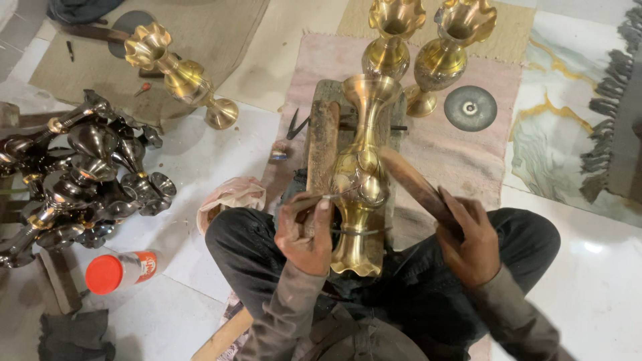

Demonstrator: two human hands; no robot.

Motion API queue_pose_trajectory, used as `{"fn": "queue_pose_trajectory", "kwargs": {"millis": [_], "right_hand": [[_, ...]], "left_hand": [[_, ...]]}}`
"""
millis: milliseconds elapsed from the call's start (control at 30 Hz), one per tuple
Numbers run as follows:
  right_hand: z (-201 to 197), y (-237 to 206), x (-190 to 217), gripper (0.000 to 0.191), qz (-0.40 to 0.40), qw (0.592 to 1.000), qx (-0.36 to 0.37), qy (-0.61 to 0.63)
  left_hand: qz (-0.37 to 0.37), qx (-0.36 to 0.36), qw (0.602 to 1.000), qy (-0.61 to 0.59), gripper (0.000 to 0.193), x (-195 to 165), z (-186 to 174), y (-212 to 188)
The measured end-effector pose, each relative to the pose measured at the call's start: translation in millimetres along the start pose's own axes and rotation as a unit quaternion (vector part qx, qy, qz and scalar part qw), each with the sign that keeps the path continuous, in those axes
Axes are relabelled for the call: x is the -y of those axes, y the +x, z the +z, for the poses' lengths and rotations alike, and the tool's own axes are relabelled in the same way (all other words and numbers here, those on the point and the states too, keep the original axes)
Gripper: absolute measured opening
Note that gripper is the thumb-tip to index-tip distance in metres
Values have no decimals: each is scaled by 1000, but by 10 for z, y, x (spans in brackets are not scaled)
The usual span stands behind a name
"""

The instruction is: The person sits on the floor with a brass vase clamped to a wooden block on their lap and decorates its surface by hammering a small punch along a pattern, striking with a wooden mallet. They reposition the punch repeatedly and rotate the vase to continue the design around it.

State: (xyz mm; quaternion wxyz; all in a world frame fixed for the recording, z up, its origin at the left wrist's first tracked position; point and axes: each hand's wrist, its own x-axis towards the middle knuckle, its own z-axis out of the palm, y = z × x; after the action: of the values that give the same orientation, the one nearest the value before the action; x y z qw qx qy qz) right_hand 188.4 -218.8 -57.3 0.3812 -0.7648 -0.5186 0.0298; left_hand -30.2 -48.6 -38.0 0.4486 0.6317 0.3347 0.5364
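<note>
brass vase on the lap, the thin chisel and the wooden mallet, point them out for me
brass vase (360,175), head view, on its round belly
thin chisel (319,198), head view, on the shaft beside the left hand's thumb
wooden mallet (416,184), head view, on the flat brown length above the right hand

We see a pale marble floor (221,154) carrying everything here. A pinkish mat (461,140) lies across its middle, with a wooden block (324,140) and a grey round disc (470,108) resting on it. Far on the mat stand two upright brass vases (428,53). To the far left a brown mat (200,33) lies, and a brass vase (180,73) lies tipped at its edge. At left sits a heap of dark vases (80,180); near left, a red-capped bottle (120,271) lies on its side.
</note>
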Motion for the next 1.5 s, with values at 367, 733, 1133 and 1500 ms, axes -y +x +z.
{"fn": "queue_pose_trajectory", "kwargs": {"millis": [367,733,1133,1500], "right_hand": [[652,-579,582,47,-82,987,15,140],[489,-293,749,51,-175,980,90,28],[423,-247,714,41,-233,962,142,11],[-90,380,-272,38,277,944,178,22]], "left_hand": [[-125,51,981,-142,22,1,26,-287],[-110,17,985,-130,16,263,76,-278],[-172,61,961,-209,9,221,-51,-191],[-105,384,916,-49,49,399,250,1105]]}}
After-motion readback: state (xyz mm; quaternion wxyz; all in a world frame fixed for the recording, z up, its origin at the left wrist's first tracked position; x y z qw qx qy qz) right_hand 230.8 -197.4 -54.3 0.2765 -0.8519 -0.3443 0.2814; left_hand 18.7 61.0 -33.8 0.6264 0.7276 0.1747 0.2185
